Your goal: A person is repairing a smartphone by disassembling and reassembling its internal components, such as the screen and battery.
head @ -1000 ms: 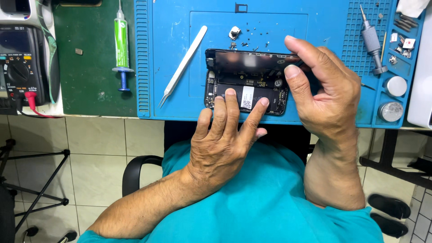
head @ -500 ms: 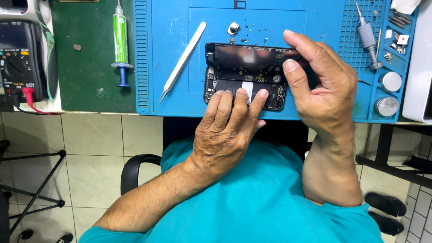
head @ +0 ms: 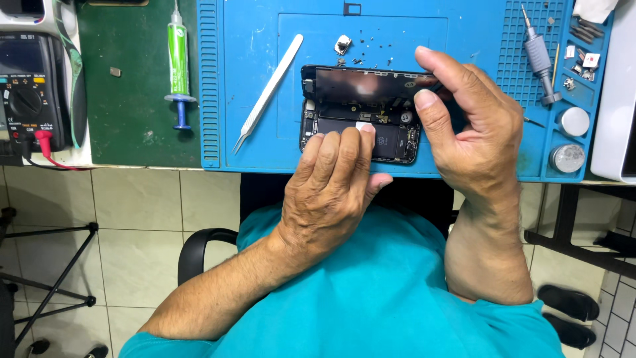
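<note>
An opened smartphone (head: 358,126) lies on a blue repair mat (head: 252,79), its battery and circuit board showing. The dark screen panel (head: 368,83) is tilted up along the phone's far edge. My right hand (head: 474,129) pinches the right end of that screen panel between thumb and fingers. My left hand (head: 331,192) rests at the mat's near edge, fingertips pressing down on the phone's body over the battery. Several tiny screws lie scattered on the mat just beyond the phone.
White tweezers (head: 268,93) lie left of the phone. A green syringe (head: 177,63) sits on a green mat, with a multimeter (head: 30,93) at far left. A grey screwdriver (head: 538,56), two round tins (head: 568,158) and small parts fill the mat's right tray. Tiled floor lies below.
My left hand's fingers have drawn closer together on the phone's body. My right hand keeps its pinch on the screen panel with little movement.
</note>
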